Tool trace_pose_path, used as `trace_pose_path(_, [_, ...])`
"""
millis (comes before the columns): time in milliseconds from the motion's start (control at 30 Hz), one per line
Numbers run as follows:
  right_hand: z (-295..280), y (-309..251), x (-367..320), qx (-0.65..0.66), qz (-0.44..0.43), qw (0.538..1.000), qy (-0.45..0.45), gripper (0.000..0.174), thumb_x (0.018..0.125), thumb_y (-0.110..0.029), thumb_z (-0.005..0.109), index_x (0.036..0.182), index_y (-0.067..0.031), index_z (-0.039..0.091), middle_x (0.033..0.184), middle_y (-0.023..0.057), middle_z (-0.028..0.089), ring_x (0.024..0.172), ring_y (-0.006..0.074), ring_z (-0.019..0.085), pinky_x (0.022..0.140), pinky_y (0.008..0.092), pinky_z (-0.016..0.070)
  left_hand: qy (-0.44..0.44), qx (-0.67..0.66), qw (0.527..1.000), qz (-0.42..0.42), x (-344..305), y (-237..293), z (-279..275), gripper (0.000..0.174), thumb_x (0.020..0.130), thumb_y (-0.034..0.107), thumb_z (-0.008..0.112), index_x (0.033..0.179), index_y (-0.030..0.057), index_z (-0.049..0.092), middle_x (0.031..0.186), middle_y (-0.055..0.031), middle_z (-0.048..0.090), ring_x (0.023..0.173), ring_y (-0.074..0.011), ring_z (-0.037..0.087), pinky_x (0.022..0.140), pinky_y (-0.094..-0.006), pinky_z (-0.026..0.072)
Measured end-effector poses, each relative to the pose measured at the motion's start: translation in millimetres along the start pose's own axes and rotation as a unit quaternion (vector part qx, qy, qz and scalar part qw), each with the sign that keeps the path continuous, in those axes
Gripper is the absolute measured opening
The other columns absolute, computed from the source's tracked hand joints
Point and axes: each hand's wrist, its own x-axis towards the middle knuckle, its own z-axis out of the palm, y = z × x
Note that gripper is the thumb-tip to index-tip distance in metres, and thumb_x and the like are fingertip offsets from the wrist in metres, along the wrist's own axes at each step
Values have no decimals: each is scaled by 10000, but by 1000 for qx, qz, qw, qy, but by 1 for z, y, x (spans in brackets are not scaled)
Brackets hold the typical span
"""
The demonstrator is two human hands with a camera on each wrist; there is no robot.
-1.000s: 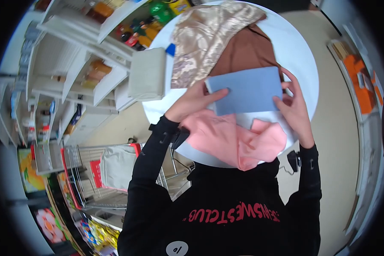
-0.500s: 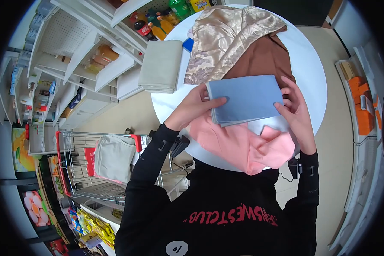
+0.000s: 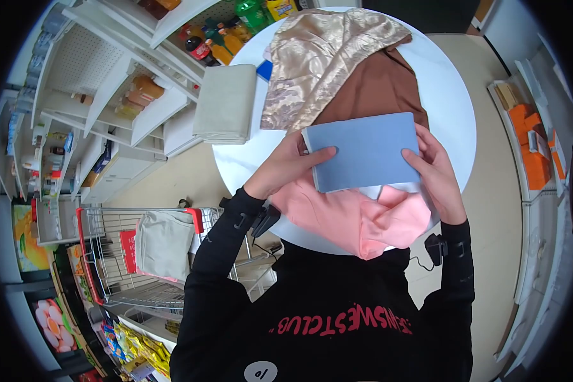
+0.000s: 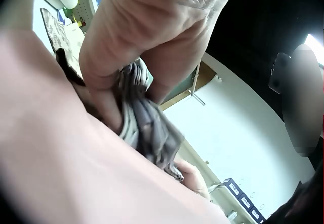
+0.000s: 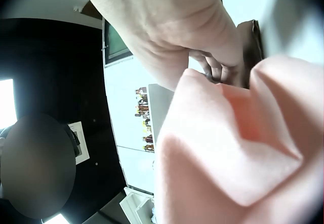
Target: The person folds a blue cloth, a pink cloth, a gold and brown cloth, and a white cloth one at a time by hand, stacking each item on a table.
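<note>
A folded blue cloth [image 3: 363,151] is held above the round white table [image 3: 449,95], over a crumpled pink cloth [image 3: 356,213]. My left hand [image 3: 290,162] grips its left edge, thumb on top and fingers underneath. At the right edge my right hand [image 3: 434,169] holds it the same way. The left wrist view shows fingers [image 4: 109,72] pinching the layered edge of the blue cloth [image 4: 147,123] above the pink cloth [image 4: 66,173]. In the right wrist view the pink cloth [image 5: 233,153] fills the foreground below my right hand [image 5: 202,42].
A brown cloth [image 3: 375,86] and a gold patterned cloth [image 3: 318,57] lie at the table's far side. A folded beige cloth [image 3: 226,102] sits at the left rim. A shopping cart [image 3: 146,254] holding a beige cloth stands left. Shelves with bottles [image 3: 204,41] line the left.
The blue cloth's loose lower edge has been drawn in, so it now looks flatter and squarer. Both hands kept their grip on its sides.
</note>
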Motion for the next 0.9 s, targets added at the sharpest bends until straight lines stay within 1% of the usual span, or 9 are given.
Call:
trace_pose_path(133, [8, -16, -2, -3, -53, 997, -50, 576, 1037, -38, 651, 1582, -18, 465, 1378, 100, 657, 1155, 131, 663, 1038, 292, 512, 4, -36, 998, 42, -2, 3, -24, 435, 1006, 204, 779, 1372, 4, 656, 1234, -48, 746, 1121, -119, 696, 985, -295, 553])
trace_pose_path(267, [-3, -14, -1, -32, -45, 998, -15, 519, 1054, -39, 606, 1563, -29, 500, 1356, 89, 658, 1127, 133, 667, 996, 285, 523, 183, 19, 975, 127, -11, 30, -85, 359, 987, 168, 792, 1291, 15, 679, 1178, -37, 751, 853, -62, 704, 727, -219, 572])
trace_pose_path(300, [-7, -12, -1, -31, -45, 998, -18, 519, 1054, -39, 606, 1563, -29, 500, 1356, 89, 658, 1127, 133, 667, 996, 285, 523, 186, 20, 974, 126, -15, 38, -92, 359, 987, 168, 792, 1291, 15, 679, 1178, -37, 751, 853, -62, 704, 727, -219, 572])
trace_pose_path(367, [-17, -6, -3, -40, -45, 998, -5, 489, 1073, -56, 586, 1556, -36, 512, 1346, 83, 661, 1116, 144, 669, 980, 290, 528, 327, -97, 922, 181, -22, 54, -102, 333, 990, 137, 782, 1281, 21, 670, 1092, -11, 740, 802, -53, 679, 672, -215, 572])
trace_pose_path(500, [-39, 16, -5, -34, -48, 998, 13, 452, 1082, -59, 567, 1531, -27, 534, 1313, 76, 668, 1100, 150, 672, 967, 292, 535, 380, -77, 916, 99, -21, -17, -157, 390, 987, 116, 782, 1328, 7, 629, 1117, -30, 734, 864, -84, 692, 721, -238, 598])
trace_pose_path(567, [-40, 23, -5, -28, -46, 998, 21, 440, 1082, -56, 563, 1520, -21, 541, 1299, 74, 671, 1094, 150, 674, 965, 291, 537, 387, -82, 913, 100, -21, -35, -164, 421, 983, 110, 786, 1350, 0, 611, 1145, -41, 730, 890, -90, 695, 730, -240, 598])
trace_pose_path(667, [-40, 20, -5, -28, -54, 998, 25, 397, 1083, -45, 545, 1478, -3, 567, 1254, 74, 676, 1089, 152, 677, 967, 295, 541, 402, -103, 904, 104, -24, -46, -161, 483, 975, 100, 794, 1392, -13, 577, 1201, -64, 720, 943, -102, 702, 749, -243, 597])
trace_pose_path(800, [-37, 20, -5, -30, -59, 997, 24, 375, 1084, -38, 535, 1455, -2, 582, 1233, 74, 677, 1081, 152, 679, 964, 296, 543, 412, -50, 904, 104, -32, -38, -148, 570, 976, 102, 795, 1470, -3, 531, 1384, -129, 649, 1102, -136, 680, 789, -265, 605])
trace_pose_path(900, [-40, 21, -5, -17, -56, 998, 23, 378, 1085, -36, 534, 1460, -6, 578, 1241, 73, 675, 1092, 154, 680, 967, 296, 544, 525, 219, 794, 215, -35, -40, -139, 577, 1012, 127, 744, 1529, 29, 507, 1486, -179, 574, 1275, -239, 615, 976, -385, 581])
